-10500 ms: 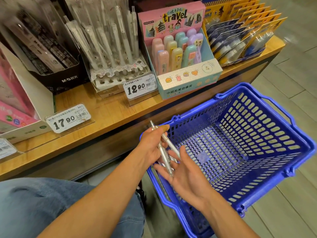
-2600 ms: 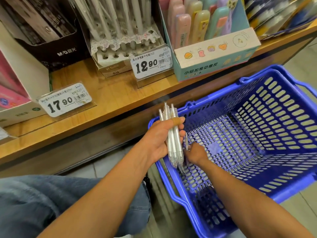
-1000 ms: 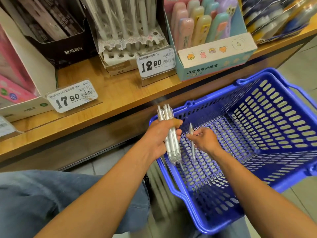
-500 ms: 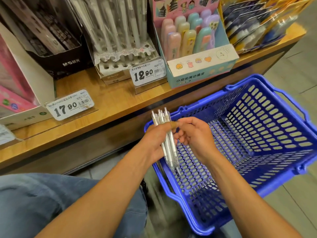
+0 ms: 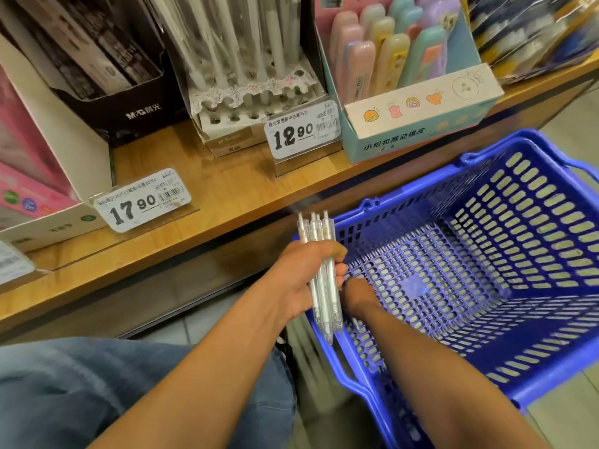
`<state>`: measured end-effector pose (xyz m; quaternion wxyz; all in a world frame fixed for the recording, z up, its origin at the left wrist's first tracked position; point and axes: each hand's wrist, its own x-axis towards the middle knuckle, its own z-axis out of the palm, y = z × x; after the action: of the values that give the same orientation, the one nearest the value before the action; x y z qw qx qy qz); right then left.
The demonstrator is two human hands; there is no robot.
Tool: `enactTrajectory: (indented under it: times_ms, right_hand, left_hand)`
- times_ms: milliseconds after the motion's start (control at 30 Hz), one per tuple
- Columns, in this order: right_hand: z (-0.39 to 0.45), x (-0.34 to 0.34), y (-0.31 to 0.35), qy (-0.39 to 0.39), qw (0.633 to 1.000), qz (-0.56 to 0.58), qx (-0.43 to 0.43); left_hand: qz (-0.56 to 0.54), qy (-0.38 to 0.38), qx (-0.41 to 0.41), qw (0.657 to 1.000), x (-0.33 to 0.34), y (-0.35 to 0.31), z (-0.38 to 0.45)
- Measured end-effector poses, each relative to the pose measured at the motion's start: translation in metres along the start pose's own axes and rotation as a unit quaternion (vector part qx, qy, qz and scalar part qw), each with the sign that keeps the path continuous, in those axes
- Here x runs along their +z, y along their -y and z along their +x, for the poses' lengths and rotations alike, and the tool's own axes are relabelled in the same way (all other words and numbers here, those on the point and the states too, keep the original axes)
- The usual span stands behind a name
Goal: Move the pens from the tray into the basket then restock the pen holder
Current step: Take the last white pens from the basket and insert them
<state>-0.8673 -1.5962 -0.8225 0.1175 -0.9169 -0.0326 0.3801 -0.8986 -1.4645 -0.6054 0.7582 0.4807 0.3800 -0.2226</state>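
Left hand holds a pen bundle over the near-left corner of the basket.

The blue slotted plastic shopping basket fills the frame from 2 to 5 o'clock, below the wooden shelf edge. At centre, the left hand wraps a bundle of clear white pens, upright, ends protruding at 12 and 6 o'clock. At its 4 o'clock the right hand reaches inside the basket; its grip I cannot tell.

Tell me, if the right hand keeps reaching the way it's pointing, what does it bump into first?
Probably the slotted floor of the blue basket. The right hand reaches down inside it, partly hidden behind the pens held by the left hand, so depth is unclear.
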Motion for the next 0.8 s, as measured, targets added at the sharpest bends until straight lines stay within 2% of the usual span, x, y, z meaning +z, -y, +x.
enactTrajectory:
  times_ms: [133,267,433,567,700,800]
  right_hand:
    - [-0.005,-0.009,-0.006,0.029,0.999,0.009,0.029]
    - [-0.028,-0.034,-0.026,-0.025,0.994,0.106,0.029]
    - [-0.104,-0.086,-0.047,-0.064,0.965,0.247,0.051]
    - [-0.195,-0.144,-0.044,-0.093,0.948,0.301,0.046]
    - [-0.316,-0.214,-0.025,-0.108,0.933,0.342,0.042]
    - [-0.407,-0.268,-0.002,-0.119,0.923,0.363,0.037]
  left_hand:
    - [0.019,-0.003,0.004,1.0,0.0,-0.002,-0.003]
    - [0.044,0.003,-0.002,0.999,0.011,0.001,-0.003]
    - [0.1,0.029,-0.045,0.994,0.032,-0.012,-0.033]
    - [0.119,0.019,-0.059,0.991,0.045,-0.049,-0.1]
    - [0.157,0.03,-0.077,0.984,0.058,-0.091,-0.208]
    - [0.139,0.037,-0.074,0.987,0.067,-0.12,-0.298]
